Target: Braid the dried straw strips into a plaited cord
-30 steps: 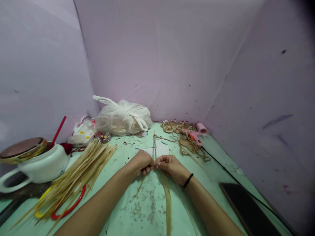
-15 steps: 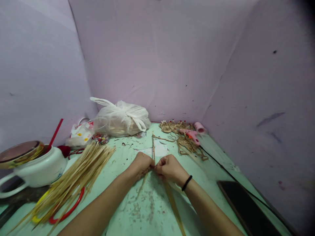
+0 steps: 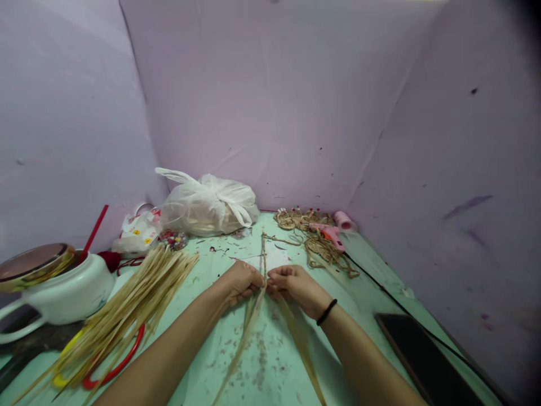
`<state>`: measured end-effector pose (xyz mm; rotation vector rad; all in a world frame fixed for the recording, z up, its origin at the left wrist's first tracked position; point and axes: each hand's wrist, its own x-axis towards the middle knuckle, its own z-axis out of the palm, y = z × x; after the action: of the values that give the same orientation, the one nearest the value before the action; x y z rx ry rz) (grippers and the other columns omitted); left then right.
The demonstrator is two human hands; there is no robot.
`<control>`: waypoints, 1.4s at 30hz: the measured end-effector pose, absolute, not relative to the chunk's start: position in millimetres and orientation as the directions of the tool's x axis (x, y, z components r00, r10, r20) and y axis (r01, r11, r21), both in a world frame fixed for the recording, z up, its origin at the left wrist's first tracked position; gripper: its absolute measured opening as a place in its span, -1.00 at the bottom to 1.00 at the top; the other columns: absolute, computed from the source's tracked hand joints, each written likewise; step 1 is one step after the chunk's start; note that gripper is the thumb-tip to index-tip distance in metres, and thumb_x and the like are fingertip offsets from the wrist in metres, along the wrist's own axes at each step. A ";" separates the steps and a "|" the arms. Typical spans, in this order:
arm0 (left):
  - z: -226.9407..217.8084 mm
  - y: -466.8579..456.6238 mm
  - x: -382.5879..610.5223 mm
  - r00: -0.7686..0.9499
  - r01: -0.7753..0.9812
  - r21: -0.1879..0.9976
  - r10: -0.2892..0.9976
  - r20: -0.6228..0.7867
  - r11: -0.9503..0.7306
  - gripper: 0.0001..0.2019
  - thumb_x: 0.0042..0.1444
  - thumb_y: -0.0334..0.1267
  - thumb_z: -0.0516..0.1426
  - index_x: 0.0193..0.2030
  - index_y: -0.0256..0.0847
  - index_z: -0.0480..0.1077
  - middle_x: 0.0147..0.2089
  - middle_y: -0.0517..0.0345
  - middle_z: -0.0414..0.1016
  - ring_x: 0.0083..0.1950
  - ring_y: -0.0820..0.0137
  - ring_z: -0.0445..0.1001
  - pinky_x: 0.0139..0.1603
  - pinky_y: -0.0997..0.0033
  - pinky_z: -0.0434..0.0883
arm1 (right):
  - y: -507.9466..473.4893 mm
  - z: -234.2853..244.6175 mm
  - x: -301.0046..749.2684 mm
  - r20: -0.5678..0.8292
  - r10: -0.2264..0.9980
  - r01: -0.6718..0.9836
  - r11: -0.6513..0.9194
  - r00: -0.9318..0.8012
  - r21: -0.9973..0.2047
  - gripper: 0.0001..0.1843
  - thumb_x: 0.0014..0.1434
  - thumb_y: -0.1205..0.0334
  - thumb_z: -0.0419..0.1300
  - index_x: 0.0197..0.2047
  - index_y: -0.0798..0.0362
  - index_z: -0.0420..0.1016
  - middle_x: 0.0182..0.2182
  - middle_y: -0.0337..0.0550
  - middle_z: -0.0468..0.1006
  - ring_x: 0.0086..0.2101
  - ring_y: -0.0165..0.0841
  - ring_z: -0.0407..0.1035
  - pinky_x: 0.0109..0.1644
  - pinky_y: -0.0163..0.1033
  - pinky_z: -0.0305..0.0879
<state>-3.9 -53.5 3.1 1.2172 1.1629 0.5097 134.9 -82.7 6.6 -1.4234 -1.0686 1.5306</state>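
Observation:
A thin braided cord of dried straw runs away from me over the green table. My left hand and my right hand meet at its near end, both closed in a pinch on the loose straw strands. The strands fan out toward me in two flat bands, one under each wrist. A black band circles my right wrist.
A bundle of dry straw lies at the left over a red ring. A white pot with a gold lid stands far left. A white plastic bag, braided coils, a pink glue gun and a dark slab surround them.
The loose strands have shifted: one band now lies out to the lower left under my left hand, another to the lower right. My hands have stayed together at the braid's end.

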 end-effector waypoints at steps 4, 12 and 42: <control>5.9 -55.0 -2.0 0.363 0.290 0.908 0.843 -0.397 0.302 -0.88 -0.37 -0.38 0.06 -0.76 -0.26 0.15 -0.84 0.37 -0.03 -0.80 0.66 -0.11 -0.77 0.57 -0.21 | -83.1 -2.5 126.2 -0.370 0.926 0.108 -0.362 -0.072 -0.926 -0.82 -0.12 0.40 0.09 -0.70 0.15 0.29 -0.84 -0.36 0.18 -0.76 -0.60 -0.01 -0.66 -0.42 -0.10; 9.2 -48.7 -9.3 0.425 0.485 0.864 0.828 -0.366 0.133 -0.95 -0.34 -0.40 0.06 -0.67 -0.33 0.33 -0.79 0.29 0.14 -0.75 0.61 0.01 -0.71 0.55 -0.05 | -80.8 -14.4 127.5 -0.301 0.953 0.058 -0.299 -0.022 -0.952 -0.88 -0.23 0.37 0.14 -0.71 0.15 0.29 -0.81 -0.38 0.18 -0.74 -0.62 -0.10 -0.64 -0.37 -0.26; 36.1 0.6 -133.0 -0.214 0.968 0.112 0.970 -0.117 0.227 -0.73 -0.30 -0.33 0.10 -0.36 -0.30 0.42 -0.20 -0.23 0.46 -0.23 0.12 0.43 -0.40 0.37 0.27 | -83.7 -14.1 123.6 -0.346 0.937 0.095 -0.341 -0.040 -0.935 -0.84 -0.20 0.26 0.18 -0.68 0.14 0.31 -0.81 -0.39 0.11 -0.75 -0.62 -0.15 -0.65 -0.37 -0.30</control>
<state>-133.0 0.6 36.1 1.8589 2.3291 0.0221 123.6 -83.7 -14.1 -1.5054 -1.1297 1.4671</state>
